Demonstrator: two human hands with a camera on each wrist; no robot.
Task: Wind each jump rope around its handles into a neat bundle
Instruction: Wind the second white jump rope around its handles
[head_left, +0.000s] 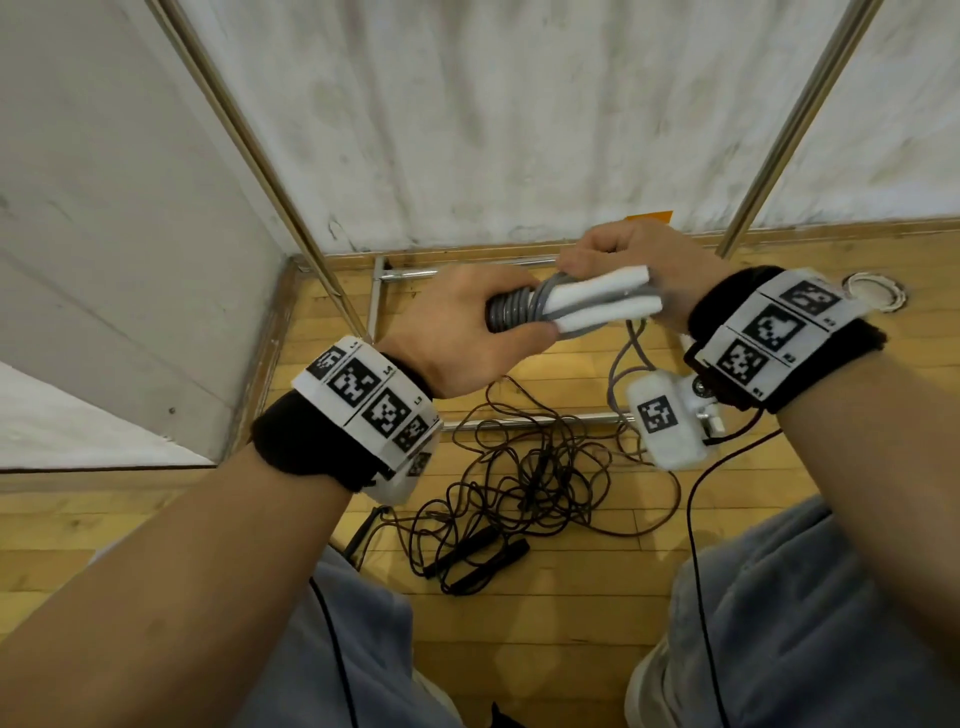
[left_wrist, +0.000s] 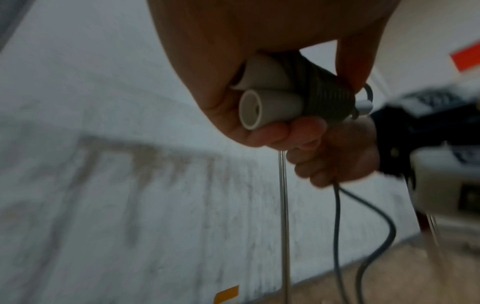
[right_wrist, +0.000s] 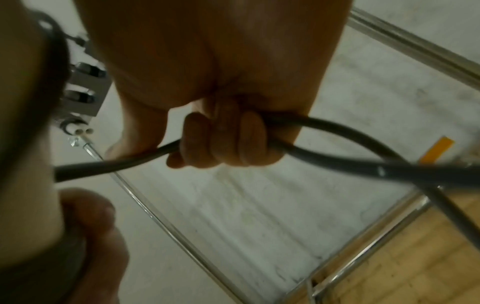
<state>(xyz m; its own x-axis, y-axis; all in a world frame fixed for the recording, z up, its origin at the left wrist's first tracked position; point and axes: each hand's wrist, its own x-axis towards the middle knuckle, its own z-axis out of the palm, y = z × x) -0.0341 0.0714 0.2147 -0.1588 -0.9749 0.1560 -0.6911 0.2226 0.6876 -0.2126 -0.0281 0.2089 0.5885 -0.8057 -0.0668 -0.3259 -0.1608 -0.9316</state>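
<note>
In front of the person's chest, well above the wooden floor, the fingers of the left hand are curled tight round the two white handles of the grey rope, held side by side so they make one core to wind on; the thumb seems to pin the grey coils already laid near that end, likely to stop them springing loose. Just beside it, the right hand has its fingers closed over the free length of that rope, gripping it close to the handles, probably to keep tension on the next turn. From that fist the unwound part hangs down in a loose loop toward the floor, so the bundle looks only partly done. Lower still, between the person's knees, a thin black rope lies in a tangled heap on the floor with its black handles together at the near edge, untouched. A metal frame stands against the pale wall behind.
</note>
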